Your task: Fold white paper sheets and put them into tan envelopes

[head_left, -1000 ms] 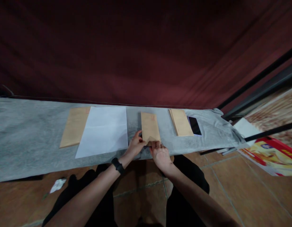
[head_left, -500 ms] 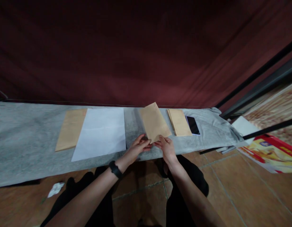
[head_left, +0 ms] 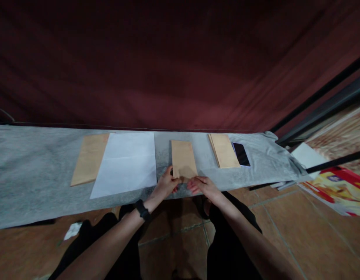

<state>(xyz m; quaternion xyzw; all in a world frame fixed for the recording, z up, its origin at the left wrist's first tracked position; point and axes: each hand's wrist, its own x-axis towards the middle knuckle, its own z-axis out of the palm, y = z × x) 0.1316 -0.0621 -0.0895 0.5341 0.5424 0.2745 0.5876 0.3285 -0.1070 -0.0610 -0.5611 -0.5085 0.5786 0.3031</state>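
Observation:
A tan kraft-paper envelope (head_left: 184,157) stands out from the grey cloth right in front of me, its long side pointing away. My left hand (head_left: 168,182), with a dark band on its wrist, pinches the envelope's lower left corner between thumb and fingers. At the lower right corner is my right hand (head_left: 201,185); its fingertips are blurred, and I cannot tell if they grip the paper. Left of the envelope lies a large white sheet of paper (head_left: 129,163), partly over more tan envelopes (head_left: 89,157). A small stack of tan envelopes (head_left: 225,151) lies to the right.
A phone (head_left: 241,154) lies beside the right stack. The grey cloth (head_left: 36,171) covers a narrow bench along a dark red curtain (head_left: 168,77). Black bars and a red-yellow box (head_left: 340,186) are at the right. A crumpled white tissue (head_left: 72,231) lies on the tiled floor.
The envelope has turned from a slant to nearly straight and lowered towards the cloth. My right hand's fingers have shifted at its lower right corner; my left hand keeps its hold.

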